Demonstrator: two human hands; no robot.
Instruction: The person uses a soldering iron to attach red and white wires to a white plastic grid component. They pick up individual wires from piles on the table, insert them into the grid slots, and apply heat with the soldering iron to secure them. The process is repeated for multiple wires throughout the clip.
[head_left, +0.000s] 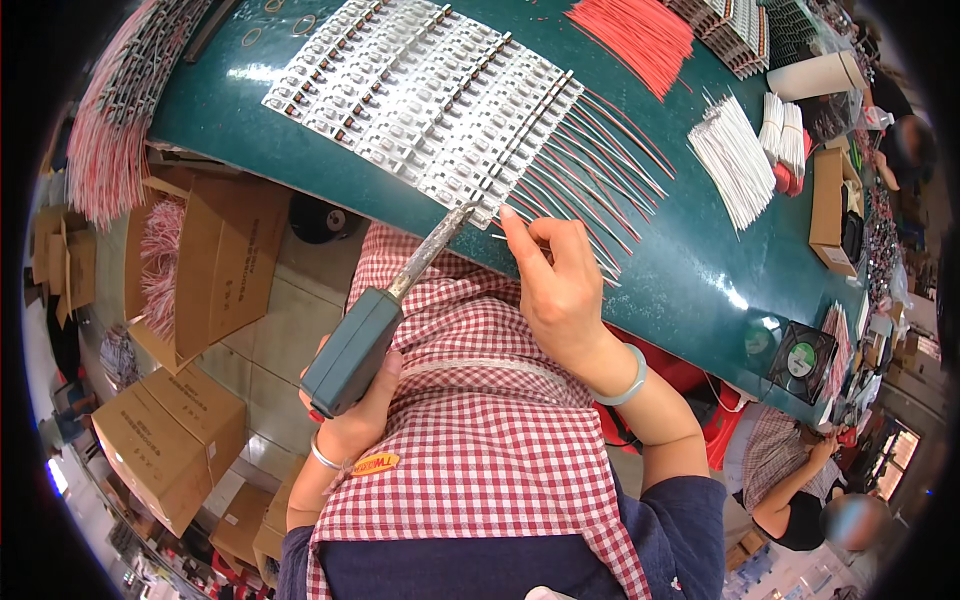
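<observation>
Head view: soldering wire leads onto rows of white strip modules at the near edge of a green bench.

Largest first: the bench (700,260) curves away, and the sheet of white strip modules (420,90) fills its middle. On the sheet's right side, red and white leads (600,170) already fan out from several rows, so part looks wired; the rows to the sheet's left show no leads. Piles of loose red wires (635,35) and white wires (735,160) lie right of the sheet, apart from it, with bare green between. The sheet's near corner sits close to the bench edge, over the checked apron (470,400). The left hand (350,415), grip closed around the soldering iron (385,320), brings its tip to that corner; the right hand (560,290) pinches a thin wire there.
</observation>
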